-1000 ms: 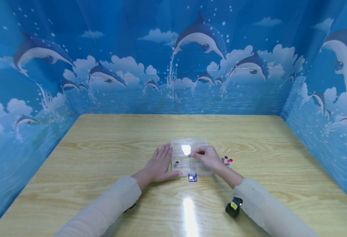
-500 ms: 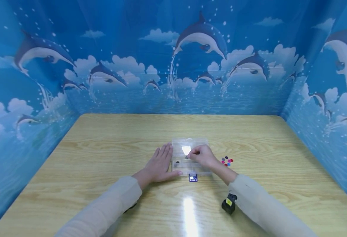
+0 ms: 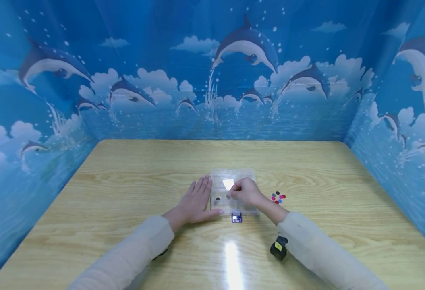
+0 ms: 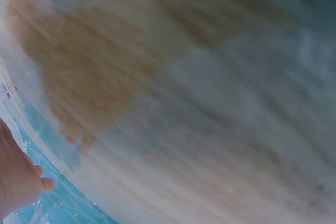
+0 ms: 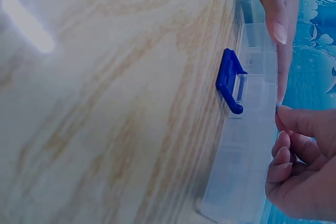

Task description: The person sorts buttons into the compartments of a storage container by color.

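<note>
A clear plastic compartment box (image 3: 224,211) lies on the table with its lid (image 3: 217,177) opened back. My left hand (image 3: 195,201) lies flat along the box's left side, fingers straight, thumb at the front edge. My right hand (image 3: 247,191) is over the box's back row and pinches a small grey button-like disc (image 3: 228,196) between thumb and fingertips. One dark disc (image 3: 217,198) sits inside at the left. In the right wrist view the curled right fingers (image 5: 283,156) are close behind the box wall. The left wrist view is mostly blurred.
Several small coloured discs (image 3: 278,197), red, pink, blue, grey and dark, lie in a loose group right of the box. A blue latch (image 3: 236,217) sticks out from the box's front. A dolphin-printed curtain (image 3: 212,80) surrounds the wooden table (image 3: 143,161).
My right hand has moved left over the box with the grey disc, then lowered it slightly into the back row. The left hand stays in place.
</note>
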`<action>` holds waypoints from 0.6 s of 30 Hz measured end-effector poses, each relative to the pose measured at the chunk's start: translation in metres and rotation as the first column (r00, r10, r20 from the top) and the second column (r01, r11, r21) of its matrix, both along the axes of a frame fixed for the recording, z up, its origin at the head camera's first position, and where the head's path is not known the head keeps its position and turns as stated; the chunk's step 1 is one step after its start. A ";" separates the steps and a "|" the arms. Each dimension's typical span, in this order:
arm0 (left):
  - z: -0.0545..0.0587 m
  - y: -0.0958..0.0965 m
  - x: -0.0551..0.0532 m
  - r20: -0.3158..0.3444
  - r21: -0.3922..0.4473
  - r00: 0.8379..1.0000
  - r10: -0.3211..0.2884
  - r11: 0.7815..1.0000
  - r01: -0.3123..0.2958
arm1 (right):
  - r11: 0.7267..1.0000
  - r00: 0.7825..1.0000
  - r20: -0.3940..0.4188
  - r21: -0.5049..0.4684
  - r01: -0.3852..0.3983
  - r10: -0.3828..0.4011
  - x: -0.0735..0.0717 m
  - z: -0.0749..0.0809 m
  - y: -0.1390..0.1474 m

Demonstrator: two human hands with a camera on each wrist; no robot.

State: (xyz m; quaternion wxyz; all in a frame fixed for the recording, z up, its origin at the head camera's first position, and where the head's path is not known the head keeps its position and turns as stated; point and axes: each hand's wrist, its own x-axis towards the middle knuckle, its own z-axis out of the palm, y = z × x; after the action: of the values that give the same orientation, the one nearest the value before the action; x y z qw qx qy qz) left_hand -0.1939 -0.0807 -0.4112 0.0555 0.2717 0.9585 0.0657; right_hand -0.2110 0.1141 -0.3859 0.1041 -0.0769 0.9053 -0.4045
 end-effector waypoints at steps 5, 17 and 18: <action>-0.001 0.000 0.000 -0.005 -0.003 1.000 -0.002 1.000 0.002 | 1.000 1.000 -0.014 0.012 -0.009 0.009 0.001 0.001 0.000; -0.001 -0.001 0.000 -0.016 0.002 1.000 -0.011 1.000 0.011 | 0.995 0.997 -0.079 -0.096 0.010 -0.018 0.003 0.002 0.010; -0.002 -0.001 0.000 -0.022 0.001 1.000 -0.013 1.000 0.013 | 0.993 0.996 -0.089 -0.116 0.009 -0.019 0.003 0.003 0.012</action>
State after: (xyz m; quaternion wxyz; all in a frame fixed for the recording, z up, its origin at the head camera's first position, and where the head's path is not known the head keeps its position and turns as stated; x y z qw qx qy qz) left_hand -0.1941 -0.0813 -0.4127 0.0453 0.2787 0.9572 0.0630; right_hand -0.2083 0.1261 -0.3832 0.0557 -0.0946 0.8847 -0.4530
